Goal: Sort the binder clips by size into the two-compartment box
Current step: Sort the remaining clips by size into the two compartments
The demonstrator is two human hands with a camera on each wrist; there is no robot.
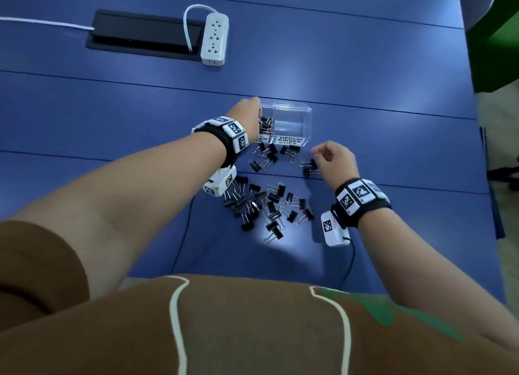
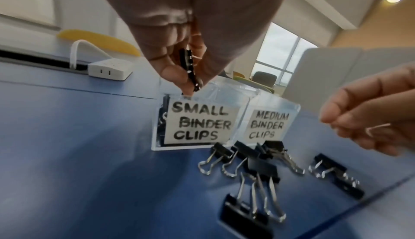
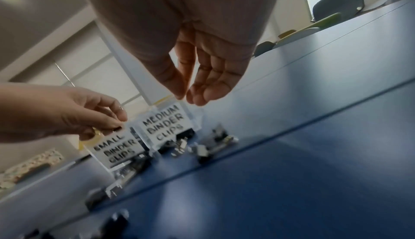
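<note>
1. A white power strip [image 1: 214, 39] lies on the blue table [image 1: 365, 66], well beyond my left hand [image 1: 245, 116].
2. Its white cable [image 1: 188, 23] loops into a black cable tray [image 1: 140, 33] set in the table, farther left.
3. A thin black wire [image 1: 348, 265] trails from under my right wrist toward my body.
4. My brown shirt [image 1: 252, 332] fills the near edge.

My left hand [image 1: 247, 116] fills the opening of the box [image 1: 292, 122] on its left; the right compartment's mouth stays free. Loose clips [image 1: 264, 203] crowd the near worktop [image 1: 112, 108]. Far left, a power strip [image 1: 214, 39] stands well apart.
</note>
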